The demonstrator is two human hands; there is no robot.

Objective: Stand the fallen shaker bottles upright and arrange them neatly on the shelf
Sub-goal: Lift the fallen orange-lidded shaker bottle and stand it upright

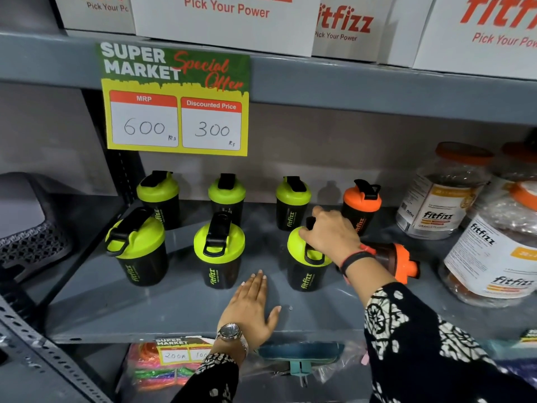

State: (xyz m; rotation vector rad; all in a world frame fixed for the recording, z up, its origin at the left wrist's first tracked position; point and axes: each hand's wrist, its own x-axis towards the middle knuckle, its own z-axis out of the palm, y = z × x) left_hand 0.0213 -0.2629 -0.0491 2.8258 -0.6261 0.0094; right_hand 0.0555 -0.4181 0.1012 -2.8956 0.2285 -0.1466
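The grey shelf (174, 309) carries two rows of upright shaker bottles, green-lidded except an orange-lidded one (361, 206) at the back right. The right hand (331, 237) closes over the lid of the front green bottle (305, 266), apparently settling it into line. The left hand (251, 308) lies flat and empty. One orange-lidded bottle (398, 261) lies on its side behind the wrist; the next move should be standing it upright.

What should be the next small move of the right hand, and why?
Probably release the green-lidded bottle, which already stands upright, and reach for the orange-lidded bottle lying on its side just behind the right hand's wrist; it looks like the only fallen one.
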